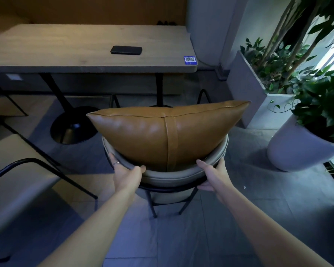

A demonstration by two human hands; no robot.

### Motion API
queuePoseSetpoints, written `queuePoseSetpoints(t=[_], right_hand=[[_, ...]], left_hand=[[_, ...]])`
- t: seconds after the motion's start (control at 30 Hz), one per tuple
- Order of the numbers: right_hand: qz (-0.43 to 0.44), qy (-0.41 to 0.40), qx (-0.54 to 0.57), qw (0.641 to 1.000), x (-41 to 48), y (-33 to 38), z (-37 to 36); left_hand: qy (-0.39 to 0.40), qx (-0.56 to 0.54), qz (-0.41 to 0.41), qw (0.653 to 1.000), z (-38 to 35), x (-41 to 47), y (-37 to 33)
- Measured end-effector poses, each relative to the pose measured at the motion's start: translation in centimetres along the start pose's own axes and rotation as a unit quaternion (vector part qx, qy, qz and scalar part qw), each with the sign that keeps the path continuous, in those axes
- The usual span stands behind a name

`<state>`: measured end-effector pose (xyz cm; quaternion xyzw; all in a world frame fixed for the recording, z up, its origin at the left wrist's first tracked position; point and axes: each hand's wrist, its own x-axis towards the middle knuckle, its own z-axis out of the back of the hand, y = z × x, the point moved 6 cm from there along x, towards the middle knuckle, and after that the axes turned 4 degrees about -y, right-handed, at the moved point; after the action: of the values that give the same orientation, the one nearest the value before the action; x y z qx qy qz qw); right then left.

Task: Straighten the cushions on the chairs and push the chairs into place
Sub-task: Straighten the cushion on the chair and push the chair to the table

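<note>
1. Left hand (126, 173) and right hand (212, 175) each grip the curved backrest of the round chair (170, 176).
2. A tan leather cushion (162, 132) stands upright inside that chair.
3. Beyond the chair, a wooden table (66, 51) holds a black phone (126, 50).

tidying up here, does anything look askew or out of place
The cushion sits tilted, its right corner higher than its left. The chair, held by both hands, stands back from the table. A phone lies on the table.
</note>
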<state>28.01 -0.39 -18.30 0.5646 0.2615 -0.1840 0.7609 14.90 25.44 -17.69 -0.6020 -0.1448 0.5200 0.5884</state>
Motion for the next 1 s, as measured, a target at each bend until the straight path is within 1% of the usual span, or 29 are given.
queuePoseSetpoints(t=[0.2, 0.37, 1.0], right_hand=[[0.012, 0.025, 0.006, 1.0, 0.8, 1.0, -1.6], [0.018, 0.03, 0.014, 0.999, 1.4, 2.3, -3.1], [0.029, 0.015, 0.01, 0.999, 6.6, 8.4, -9.4]], left_hand=[[-0.018, 0.006, 0.015, 1.0, 0.4, 3.0, -0.4], [-0.036, 0.029, 0.011, 0.999, 0.4, 5.3, -1.7], [0.01, 0.015, -0.018, 1.0, -0.5, 14.6, -7.2]])
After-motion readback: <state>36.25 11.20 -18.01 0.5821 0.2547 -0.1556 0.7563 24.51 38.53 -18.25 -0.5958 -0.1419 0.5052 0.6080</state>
